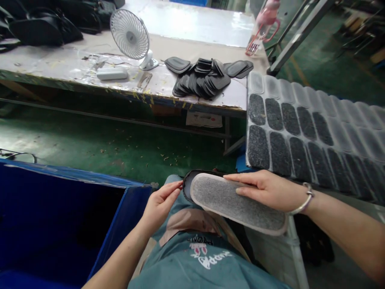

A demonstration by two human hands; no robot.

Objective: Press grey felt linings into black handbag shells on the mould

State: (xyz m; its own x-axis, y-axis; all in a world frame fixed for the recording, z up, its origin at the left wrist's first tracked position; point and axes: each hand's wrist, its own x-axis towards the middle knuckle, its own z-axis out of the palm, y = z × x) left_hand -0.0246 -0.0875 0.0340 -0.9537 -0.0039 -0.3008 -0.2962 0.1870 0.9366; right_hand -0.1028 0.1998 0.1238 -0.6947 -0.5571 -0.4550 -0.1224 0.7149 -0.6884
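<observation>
The left hand (161, 202) pinches the rounded end of a black shell (187, 185) between thumb and fingertips, while the right hand (267, 188) lies flat with fingers stretched along the top edge of a grey felt pad (234, 202), pressing it onto that shell. Both pieces sit over the person's lap, just in front of a grey sheet (303, 132) of cut pads that slopes away on the right. A blue bin (60, 212) stands on the left. Across the green floor, a table (75, 66) carries a pile of black shells (204, 78), a small white fan (130, 36) and a pink bottle (263, 26).
</observation>
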